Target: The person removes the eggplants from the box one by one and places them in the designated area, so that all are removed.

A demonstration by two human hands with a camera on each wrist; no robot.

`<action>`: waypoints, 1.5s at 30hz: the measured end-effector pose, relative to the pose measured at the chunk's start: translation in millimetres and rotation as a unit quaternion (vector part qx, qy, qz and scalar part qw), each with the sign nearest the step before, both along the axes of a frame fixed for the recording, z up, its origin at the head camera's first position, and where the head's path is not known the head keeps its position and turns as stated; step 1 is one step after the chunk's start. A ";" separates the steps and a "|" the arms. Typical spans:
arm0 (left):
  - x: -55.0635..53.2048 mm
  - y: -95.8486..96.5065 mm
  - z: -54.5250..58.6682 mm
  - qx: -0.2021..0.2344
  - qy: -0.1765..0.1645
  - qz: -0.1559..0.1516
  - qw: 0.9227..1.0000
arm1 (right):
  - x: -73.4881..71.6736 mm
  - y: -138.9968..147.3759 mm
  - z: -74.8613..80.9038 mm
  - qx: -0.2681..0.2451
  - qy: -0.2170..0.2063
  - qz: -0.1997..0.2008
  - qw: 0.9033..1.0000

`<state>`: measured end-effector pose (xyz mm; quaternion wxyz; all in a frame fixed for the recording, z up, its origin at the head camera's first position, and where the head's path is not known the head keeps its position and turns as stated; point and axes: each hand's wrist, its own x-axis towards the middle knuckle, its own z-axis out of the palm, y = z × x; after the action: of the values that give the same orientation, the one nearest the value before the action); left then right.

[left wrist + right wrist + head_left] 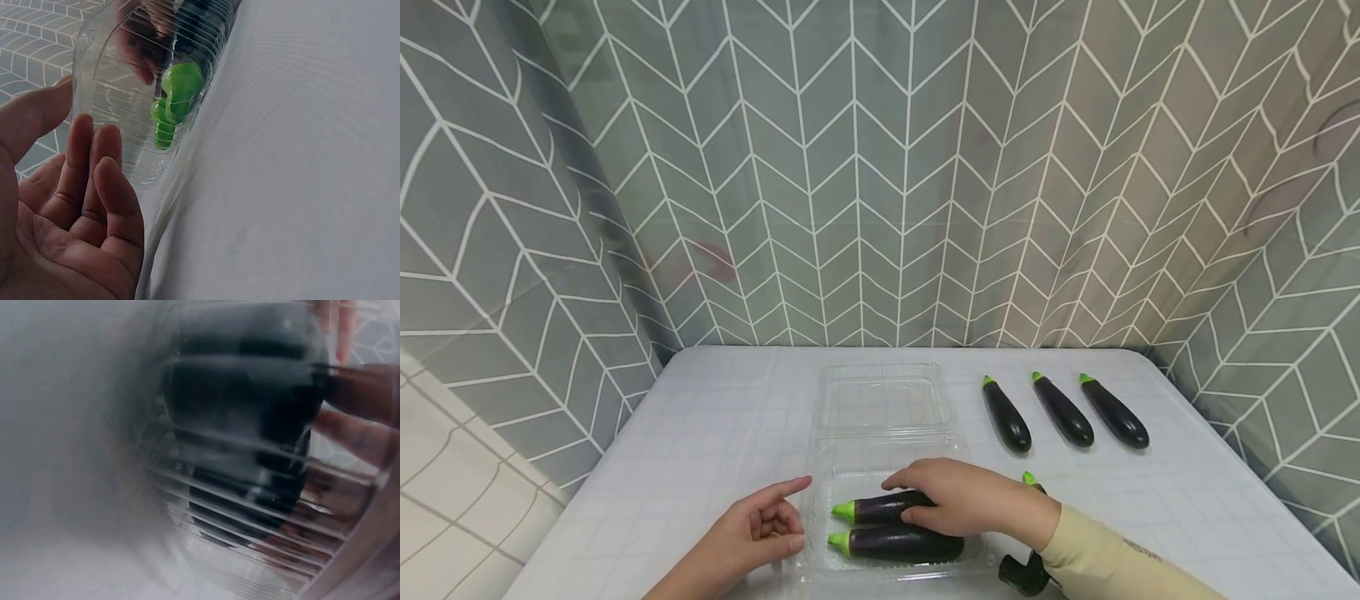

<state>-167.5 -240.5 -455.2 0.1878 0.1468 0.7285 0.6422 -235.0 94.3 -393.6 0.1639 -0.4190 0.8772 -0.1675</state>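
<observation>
Two dark purple eggplants with green caps lie side by side in a clear plastic clamshell box (808, 533), caps to the left. My right hand (951, 496) reaches over the rear eggplant (880, 508), thumb on its near side and fingers on its far side. The front eggplant (906, 543) lies just below that thumb. At the box's left side is my left hand (763, 529), fingers loosely bent and fingertips right at the wall. In the left wrist view the green caps (182, 90) show through the ribbed plastic. Through the box, the right wrist view shows a dark eggplant body (244, 412).
The box's lid (883, 400) lies folded back behind it. Three more eggplants, left (1006, 415), middle (1063, 410) and right (1114, 412), lie in a row at back right. Another green cap (1030, 478) shows behind my right forearm, and a dark object (1022, 575) below it.
</observation>
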 end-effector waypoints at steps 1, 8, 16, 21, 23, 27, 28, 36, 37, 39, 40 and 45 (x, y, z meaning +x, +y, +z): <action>-0.2 0.2 -0.2 -0.002 0.000 0.001 1.000 | 0.1 -0.1 -0.4 0.001 0.001 0.002 1.000; 0.0 0.7 0.9 -0.003 -0.001 0.002 1.000 | 1.5 -1.4 -1.8 0.008 0.004 0.004 1.000; -0.9 2.0 1.1 -0.013 -0.006 0.011 1.000 | 1.9 -1.4 -2.8 0.012 0.014 0.009 1.000; -1.5 2.2 0.8 -0.016 -0.007 0.013 1.000 | 1.2 -0.6 -1.2 0.001 0.022 0.001 1.000; -1.3 1.8 0.5 -0.013 -0.003 0.009 1.000 | 0.7 -0.2 0.5 -0.008 0.022 -0.006 1.000; -0.5 0.5 -1.0 -0.003 0.010 -0.003 1.000 | 0.4 0.5 3.7 -0.027 0.034 -0.017 0.999; -0.4 0.2 -1.5 -0.001 0.012 -0.004 1.000 | 0.4 0.5 4.2 -0.032 0.038 -0.020 0.999; -0.4 0.2 -2.4 0.003 0.000 0.001 1.000 | 0.6 4.2 8.0 -0.076 0.046 -0.040 0.995; -0.2 0.2 -2.3 0.004 0.002 -0.001 1.000 | 0.8 5.2 8.7 -0.083 0.049 -0.042 0.994; 0.3 0.2 -2.0 0.006 0.003 -0.003 1.000 | 1.2 7.4 10.5 -0.097 0.060 -0.043 0.993; 0.4 0.3 -1.8 0.006 0.005 -0.004 1.000 | 1.4 8.7 11.6 -0.105 0.064 -0.042 0.992; 0.1 0.3 -1.1 0.002 0.003 -0.001 1.000 | 2.4 15.3 17.9 -0.131 0.071 -0.051 0.988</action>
<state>-167.4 -240.2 -456.3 0.1862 0.1497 0.7279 0.6428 -232.6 109.6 -375.7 0.0364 -0.4023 0.8772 -0.2594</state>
